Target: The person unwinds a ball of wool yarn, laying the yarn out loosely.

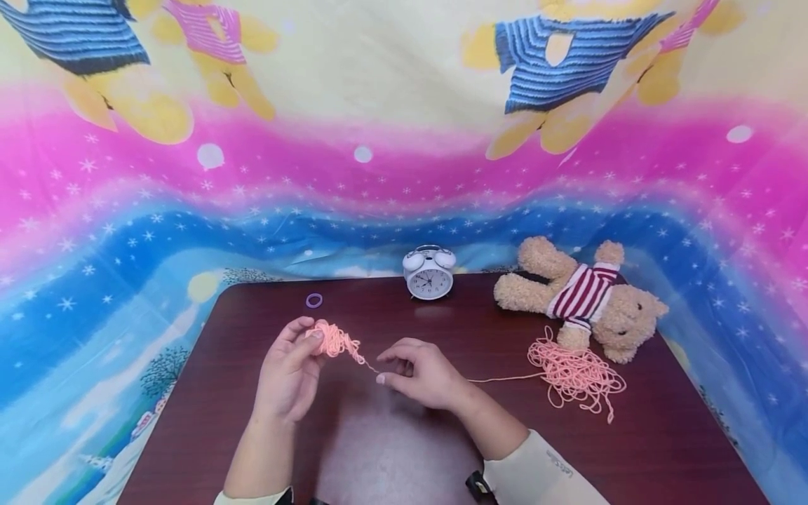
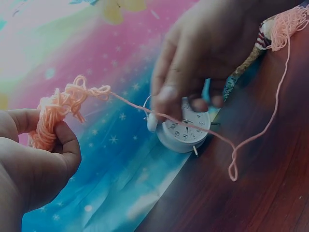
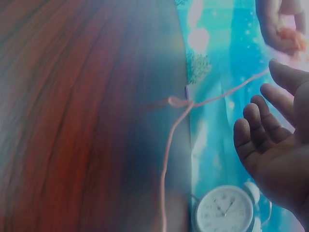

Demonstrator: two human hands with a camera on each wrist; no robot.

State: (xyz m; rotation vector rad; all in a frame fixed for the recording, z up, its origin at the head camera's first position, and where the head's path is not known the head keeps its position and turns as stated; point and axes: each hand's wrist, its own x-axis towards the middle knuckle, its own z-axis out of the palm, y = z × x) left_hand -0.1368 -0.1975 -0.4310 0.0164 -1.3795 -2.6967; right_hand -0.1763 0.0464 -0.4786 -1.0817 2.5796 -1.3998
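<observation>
My left hand (image 1: 292,372) pinches a bundle of peach yarn (image 1: 334,339) between thumb and fingers; looped strands hang out of its right end. From the bundle a single strand (image 2: 128,102) runs across to my right hand (image 1: 419,372). That hand's fingers are loosely bent, with thumb and index finger apart, and the strand passes right by the thumb tip. Beyond the hand the strand hangs slack with a small twisted loop (image 2: 233,171). It leads on to a loose tangled heap of the same yarn (image 1: 583,375) on the right of the table.
A teddy bear (image 1: 583,298) in a striped sweater lies on its side at the right, one paw on the yarn heap. A white twin-bell alarm clock (image 1: 430,275) stands at the table's back edge. A purple ring (image 1: 313,300) lies behind my left hand. Printed cloth (image 1: 362,196) surrounds the dark table (image 1: 202,421).
</observation>
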